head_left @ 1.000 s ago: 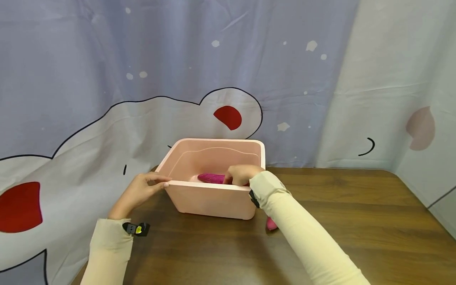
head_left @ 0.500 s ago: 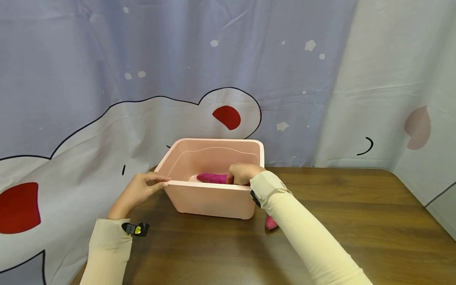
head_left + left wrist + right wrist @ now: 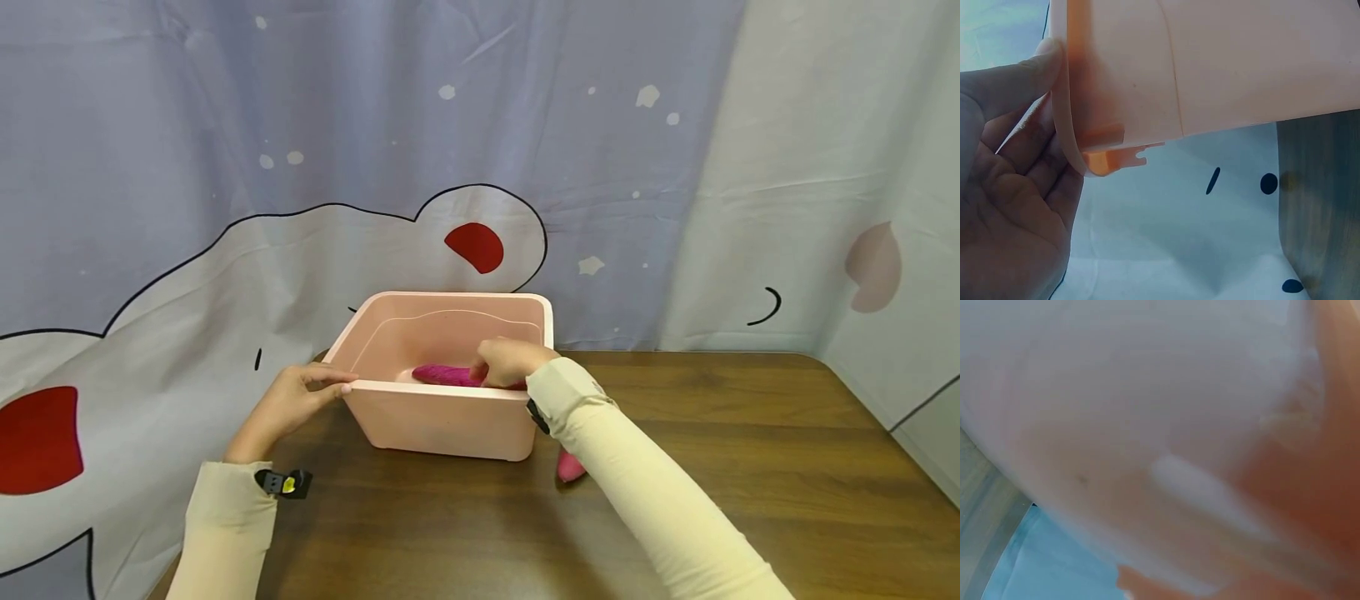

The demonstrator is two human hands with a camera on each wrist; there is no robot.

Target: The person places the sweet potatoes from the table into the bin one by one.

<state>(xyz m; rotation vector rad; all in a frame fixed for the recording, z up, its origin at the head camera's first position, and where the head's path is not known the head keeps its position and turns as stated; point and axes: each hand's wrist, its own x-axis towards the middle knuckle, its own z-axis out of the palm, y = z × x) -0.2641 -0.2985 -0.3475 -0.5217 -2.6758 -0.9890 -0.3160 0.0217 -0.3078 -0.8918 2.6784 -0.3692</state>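
Note:
A pale pink plastic bin (image 3: 442, 421) stands at the back of the table. My left hand (image 3: 288, 408) pinches its front left corner; in the left wrist view the thumb lies on the rim (image 3: 1060, 119), with the other fingers behind it. Inside the bin lies a long, tapered magenta thing (image 3: 442, 375), like a purple sweet potato. My right hand (image 3: 513, 362) is just above its right part, fingers bent downward. The front wall hides the fingertips, so contact is unclear. Another pinkish magenta piece (image 3: 570, 467) lies on the table, partly behind the right sleeve.
The brown wooden table (image 3: 712, 433) stretches right and forward of the bin. A patterned curtain (image 3: 615, 167) hangs right behind the bin. The right wrist view is blurred, with a bin wall (image 3: 1116, 456) filling most of it.
My right hand has risen slightly inside the bin, and more of the magenta thing shows beneath it. The left hand has stayed on the rim. The head view has shifted a little.

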